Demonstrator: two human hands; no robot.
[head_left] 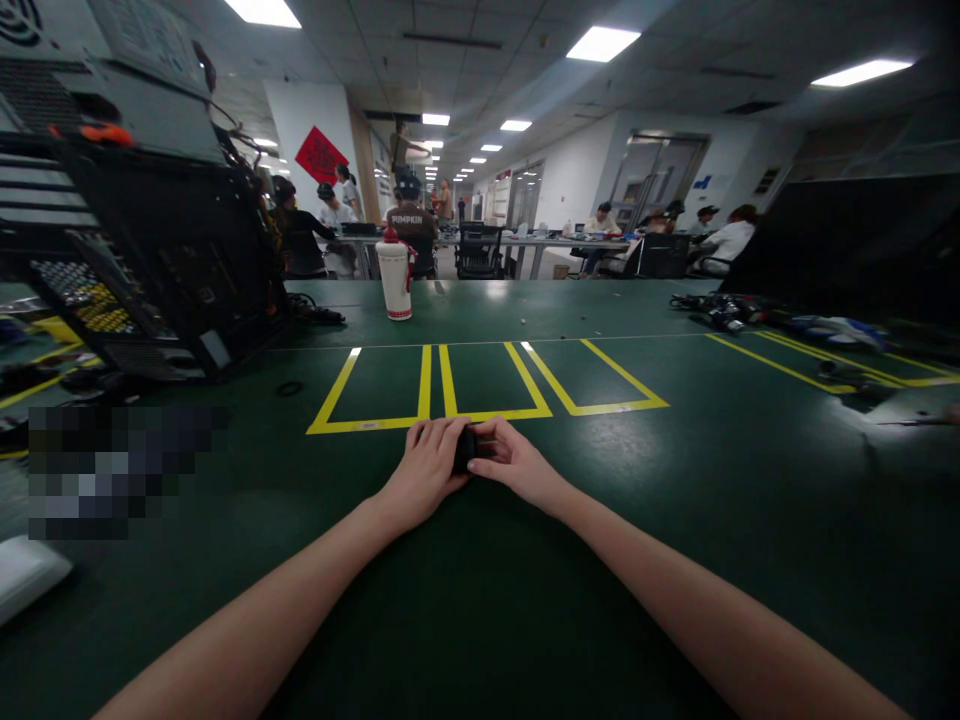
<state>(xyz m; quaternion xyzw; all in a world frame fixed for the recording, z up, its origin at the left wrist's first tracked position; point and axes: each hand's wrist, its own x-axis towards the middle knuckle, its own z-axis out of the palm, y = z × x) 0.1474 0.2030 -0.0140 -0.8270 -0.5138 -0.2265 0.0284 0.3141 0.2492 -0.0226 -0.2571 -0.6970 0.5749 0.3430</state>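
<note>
A small black object (464, 452) sits between my two hands on the green table (480, 600); most of it is covered, and its kind does not show. Over its left side my left hand (426, 465) is closed, with the fingers curled across the top. My right hand (517, 462) grips it from the other side, thumb in front and fingers bent behind. Both hands are just below the yellow tape outlines (499, 415) on the tabletop.
At the left stands an opened computer case (150, 250). A white cup with a red lid (395, 275) is near the far edge. Dark cables (712, 310) lie at the right, and a black ring (289, 389) at the left. Several people sit at desks beyond.
</note>
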